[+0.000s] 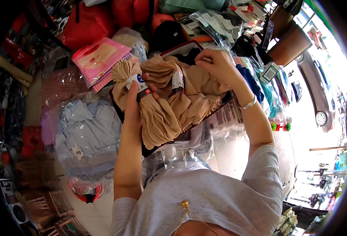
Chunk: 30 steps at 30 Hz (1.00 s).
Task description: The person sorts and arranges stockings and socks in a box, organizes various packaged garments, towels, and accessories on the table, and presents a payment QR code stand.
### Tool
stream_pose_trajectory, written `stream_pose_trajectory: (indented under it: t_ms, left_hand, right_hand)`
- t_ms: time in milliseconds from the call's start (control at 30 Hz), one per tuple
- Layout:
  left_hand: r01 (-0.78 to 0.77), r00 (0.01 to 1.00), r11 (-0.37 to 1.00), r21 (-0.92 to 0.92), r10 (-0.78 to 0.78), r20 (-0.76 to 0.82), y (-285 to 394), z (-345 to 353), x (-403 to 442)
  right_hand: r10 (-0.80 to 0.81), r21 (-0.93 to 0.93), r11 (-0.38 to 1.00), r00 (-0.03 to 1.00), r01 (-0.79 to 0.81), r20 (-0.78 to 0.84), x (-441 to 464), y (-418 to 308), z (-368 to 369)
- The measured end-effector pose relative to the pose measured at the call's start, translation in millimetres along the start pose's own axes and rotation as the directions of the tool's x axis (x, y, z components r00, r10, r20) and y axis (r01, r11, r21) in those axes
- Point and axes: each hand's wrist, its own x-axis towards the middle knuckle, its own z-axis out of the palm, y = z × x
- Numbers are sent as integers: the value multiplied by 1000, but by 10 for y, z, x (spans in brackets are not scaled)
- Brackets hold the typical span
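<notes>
My left hand (144,87) is closed round a bundle of beige socks (157,122), gripping it at the white and dark paper band (138,83). The bundle's folded ends fan out above and below the band. Beside it lies a second beige bundle (157,70) with its own band (177,82), among more beige fabric in a dark red box (177,48). Over the box's far right part, my right hand (219,65) has its fingers curled into a pinch. Whatever is between those fingertips is too small to make out. Black fabric (188,57) shows in the box's far corner.
Left of the box lie pink checked packets (100,61) and a grey-blue shirt in clear plastic (86,122). Red bags (88,27) stand behind. Packaged goods (216,25) and folded clothes (273,94) crowd the right side. A car (315,86) is outside at the right.
</notes>
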Motion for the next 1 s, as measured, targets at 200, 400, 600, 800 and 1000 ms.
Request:
stream_pose_trajectory:
  t_ms: [200,400,600,800,1000]
  left_hand:
    - [-11,1000,1000,11,11,6,8,1,-7]
    - [-25,1000,999,-37,25,5,-17,-24,-34]
    - [10,999,997,-80,-13,-39,-9,-8,-37]
    - [5,999,999,-35,-6,-31,-6,-5,-42]
    - [20,999,997,-71,-24,-46,-8,16,-33]
  right_hand:
    - [70,-339,940,993,-34,96,-83,133,318]
    - [43,364,931,997,-16,-67,-54,-131,-273]
    - [383,929,241,852,279,-356,-210,-196,-1010]
    - [60,977,-89,980,194,-189,-210,190,-1207]
    - [134,406,911,983,-71,-129,-81,-62,-678]
